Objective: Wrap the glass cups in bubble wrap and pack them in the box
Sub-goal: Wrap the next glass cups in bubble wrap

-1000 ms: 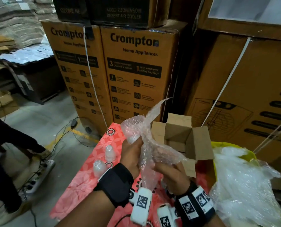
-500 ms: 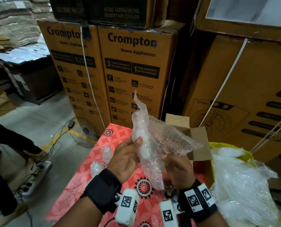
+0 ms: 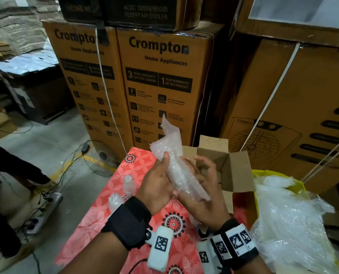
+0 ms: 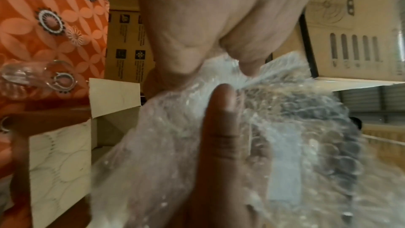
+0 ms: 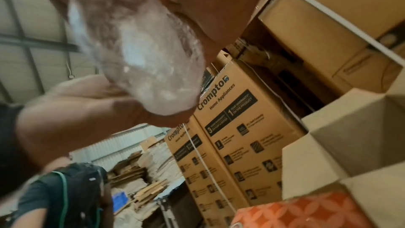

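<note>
A rolled bundle of bubble wrap [image 3: 177, 175] stands tilted between my palms above the red flowered tablecloth [image 3: 145, 169]. My left hand [image 3: 164, 162] grips it, thumb [image 4: 219, 127] pressed on the wrap. My right hand [image 3: 201, 168] lies under and beside the bundle [image 5: 142, 61] with fingers loose and spread. What is inside the wrap does not show clearly. Just beyond my hands the small cardboard box [image 3: 237, 171] stands with its flaps up. Two bare glass cups [image 3: 128, 182] [image 3: 115, 200] stand on the cloth to the left.
A heap of loose bubble wrap [image 3: 287, 218] fills a yellow bin at the right. Tall Crompton cartons [image 3: 160, 86] wall off the back and right. Another person [image 3: 4, 171] stands at the left by cables and a power strip [image 3: 46, 210] on the floor.
The loose flap of wrap has been rolled in tight around the bundle. My right hand has let go of the lower end and now lies loose against the roll.
</note>
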